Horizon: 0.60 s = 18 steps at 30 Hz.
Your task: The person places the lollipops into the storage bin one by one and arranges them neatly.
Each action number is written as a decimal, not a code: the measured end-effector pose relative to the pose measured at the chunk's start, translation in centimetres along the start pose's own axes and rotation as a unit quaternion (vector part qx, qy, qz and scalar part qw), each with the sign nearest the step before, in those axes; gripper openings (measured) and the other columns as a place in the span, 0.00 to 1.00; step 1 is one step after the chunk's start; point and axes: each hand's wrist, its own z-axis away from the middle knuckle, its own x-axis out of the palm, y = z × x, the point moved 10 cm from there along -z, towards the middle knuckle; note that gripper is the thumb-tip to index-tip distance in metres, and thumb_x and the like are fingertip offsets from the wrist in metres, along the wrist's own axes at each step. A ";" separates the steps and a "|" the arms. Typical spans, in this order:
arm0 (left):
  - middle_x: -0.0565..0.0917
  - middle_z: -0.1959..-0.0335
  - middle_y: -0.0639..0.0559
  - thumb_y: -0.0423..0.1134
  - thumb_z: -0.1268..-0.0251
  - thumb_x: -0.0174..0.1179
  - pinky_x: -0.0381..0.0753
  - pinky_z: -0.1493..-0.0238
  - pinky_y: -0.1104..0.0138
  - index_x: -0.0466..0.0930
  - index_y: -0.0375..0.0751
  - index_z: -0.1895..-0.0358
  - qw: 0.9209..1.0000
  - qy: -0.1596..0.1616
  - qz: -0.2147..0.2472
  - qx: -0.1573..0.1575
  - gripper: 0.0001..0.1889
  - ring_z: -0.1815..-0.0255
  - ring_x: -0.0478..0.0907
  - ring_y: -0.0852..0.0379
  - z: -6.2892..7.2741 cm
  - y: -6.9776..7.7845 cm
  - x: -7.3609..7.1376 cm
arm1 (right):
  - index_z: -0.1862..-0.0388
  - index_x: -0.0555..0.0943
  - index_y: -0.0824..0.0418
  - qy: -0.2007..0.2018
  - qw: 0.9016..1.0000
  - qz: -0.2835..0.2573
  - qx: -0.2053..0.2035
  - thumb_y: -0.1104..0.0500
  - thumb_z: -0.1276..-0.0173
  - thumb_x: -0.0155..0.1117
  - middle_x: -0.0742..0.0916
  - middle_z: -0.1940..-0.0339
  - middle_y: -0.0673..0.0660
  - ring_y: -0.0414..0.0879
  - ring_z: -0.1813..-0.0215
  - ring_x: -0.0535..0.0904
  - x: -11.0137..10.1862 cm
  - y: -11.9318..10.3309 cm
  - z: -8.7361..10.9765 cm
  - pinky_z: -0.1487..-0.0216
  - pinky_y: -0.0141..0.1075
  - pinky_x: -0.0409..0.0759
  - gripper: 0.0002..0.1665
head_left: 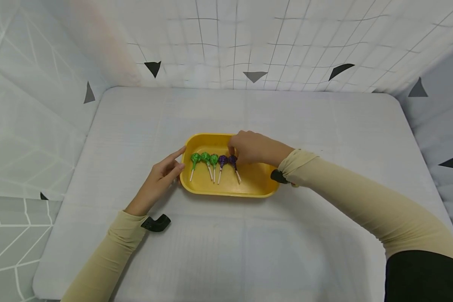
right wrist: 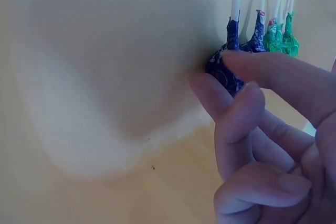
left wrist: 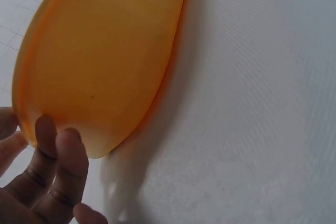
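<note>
A yellow tray (head_left: 226, 190) holds a row of wrapped lollipops. Three are green, such as the green lollipop (head_left: 195, 157) at the left end; to their right lie two purple ones, their sticks toward the near side. My right hand (head_left: 258, 149) reaches over the far rim and pinches the head of the rightmost purple lollipop (right wrist: 232, 32) between thumb and finger. The other purple lollipop (head_left: 222, 160) lies beside it. At the tray's left end, my left hand (head_left: 156, 180) touches the rim with relaxed fingers; the left wrist view has its fingers (left wrist: 71, 166) against the outer wall.
Under the tray is a table with a white cover (head_left: 245, 243). White grid-patterned cloth (head_left: 226, 37) with dark triangles hangs behind it, and more cloth stands at both sides. A black wrist device (head_left: 156, 223) sits at the left sleeve, another (head_left: 278, 176) at the right.
</note>
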 end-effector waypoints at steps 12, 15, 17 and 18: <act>0.79 0.64 0.44 0.46 0.17 0.52 0.79 0.62 0.65 0.62 0.61 0.19 1.000 -0.002 0.009 -0.005 0.27 0.66 0.78 0.41 0.1 0.3 0.1 | 0.59 0.86 0.58 0.032 0.999 0.025 -0.007 0.53 0.36 0.76 0.89 0.58 0.54 0.49 0.62 0.81 -0.6 -0.2 0.3 0.61 0.40 0.80 0.12; 0.79 0.64 0.44 0.46 0.17 0.52 0.79 0.62 0.65 0.62 0.62 0.19 1.000 -0.003 0.009 -0.007 0.27 0.66 0.78 0.41 0.1 0.3 0.1 | 0.58 0.87 0.59 0.033 0.999 0.027 -0.005 0.51 0.36 0.77 0.90 0.57 0.55 0.49 0.60 0.82 -0.6 -0.1 0.3 0.59 0.41 0.81 0.14; 0.79 0.64 0.43 0.47 0.17 0.52 0.79 0.61 0.65 0.62 0.62 0.19 1.000 -0.003 0.008 -0.007 0.28 0.66 0.78 0.41 0.1 0.3 0.0 | 0.57 0.87 0.59 0.031 0.999 0.030 -0.002 0.51 0.36 0.77 0.90 0.55 0.55 0.49 0.59 0.83 -0.7 0.0 0.3 0.58 0.42 0.82 0.16; 0.79 0.64 0.43 0.47 0.17 0.52 0.79 0.61 0.65 0.62 0.62 0.19 1.000 -0.003 0.008 -0.006 0.28 0.66 0.78 0.41 0.1 0.3 0.0 | 0.56 0.87 0.59 0.032 0.999 0.031 0.000 0.50 0.36 0.77 0.89 0.55 0.55 0.50 0.58 0.83 -0.8 0.0 0.3 0.57 0.42 0.83 0.16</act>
